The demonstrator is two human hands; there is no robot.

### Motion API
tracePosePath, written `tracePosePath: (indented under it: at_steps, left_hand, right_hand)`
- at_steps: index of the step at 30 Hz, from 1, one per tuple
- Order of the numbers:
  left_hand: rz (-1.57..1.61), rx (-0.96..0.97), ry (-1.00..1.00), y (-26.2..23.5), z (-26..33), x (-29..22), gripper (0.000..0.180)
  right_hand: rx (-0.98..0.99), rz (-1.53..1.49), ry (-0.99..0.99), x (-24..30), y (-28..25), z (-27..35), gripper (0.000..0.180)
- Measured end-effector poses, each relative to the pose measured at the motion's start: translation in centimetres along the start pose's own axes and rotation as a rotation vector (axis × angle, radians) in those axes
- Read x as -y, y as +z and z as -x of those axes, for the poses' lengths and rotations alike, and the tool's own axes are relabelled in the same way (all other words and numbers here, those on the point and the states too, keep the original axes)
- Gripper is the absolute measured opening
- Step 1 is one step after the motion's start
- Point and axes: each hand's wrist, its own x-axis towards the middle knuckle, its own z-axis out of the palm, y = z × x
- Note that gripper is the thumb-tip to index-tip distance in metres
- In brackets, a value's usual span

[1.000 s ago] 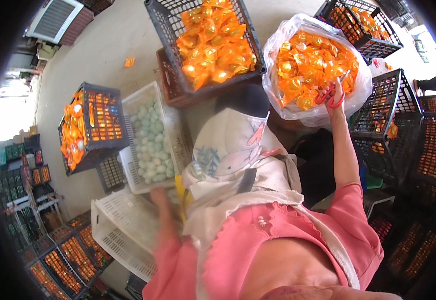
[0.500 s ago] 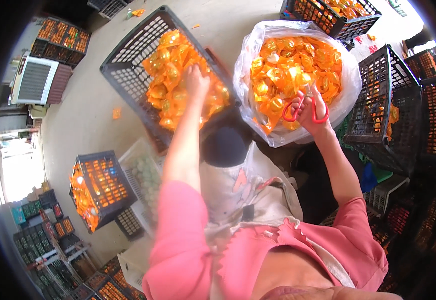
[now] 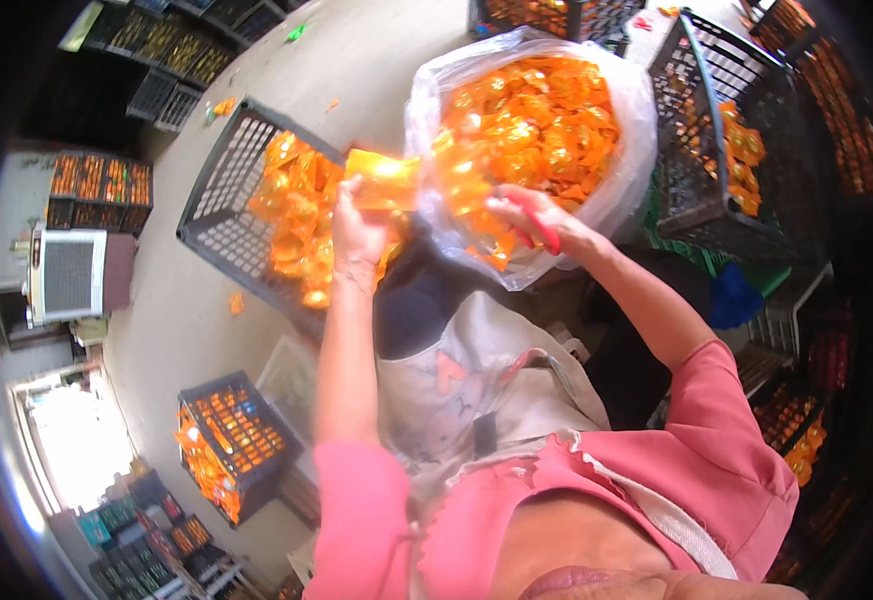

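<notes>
My left hand (image 3: 356,232) holds up a strip of orange sachets (image 3: 384,180) over the near edge of a dark plastic crate (image 3: 218,205) that holds more orange sachets. My right hand (image 3: 536,215) grips red-handled scissors (image 3: 544,228) at the front of a big clear plastic bag (image 3: 624,150) filled with orange sachets. The scissor blades are hidden among the sachets between the two hands. Both pink sleeves come in from below, over a pale apron.
A dark crate (image 3: 701,120) with a few sachets stands right of the bag. Another crate (image 3: 236,445) of orange packs sits at lower left, with stacked crates (image 3: 101,188) and a fan unit (image 3: 71,275) further left. Concrete floor lies between.
The view has swung left and down. My left hand rose out of the crate with a strip of sachets and came toward my right hand, which moved down to the bag's front edge.
</notes>
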Motion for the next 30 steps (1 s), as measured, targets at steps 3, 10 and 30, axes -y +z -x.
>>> tracePosePath:
  at_steps: [3, 10, 30]
  left_hand:
    - [-0.073, 0.160, -0.050, 2.6, -1.1, 1.6, 0.032]
    - [-0.035, 0.172, -0.157, 5.7, -3.7, 4.3, 0.031]
    - [-0.082, 0.265, -0.028, 6.9, -3.9, 6.3, 0.040]
  right_hand:
    - [0.062, 0.033, -0.205, 0.9, 0.5, 1.1, 0.052]
    - [-0.129, 0.285, -0.325, 0.0, -2.8, 1.6, 0.051]
    - [-0.319, 0.381, -0.377, 2.1, -3.4, 1.0, 0.046]
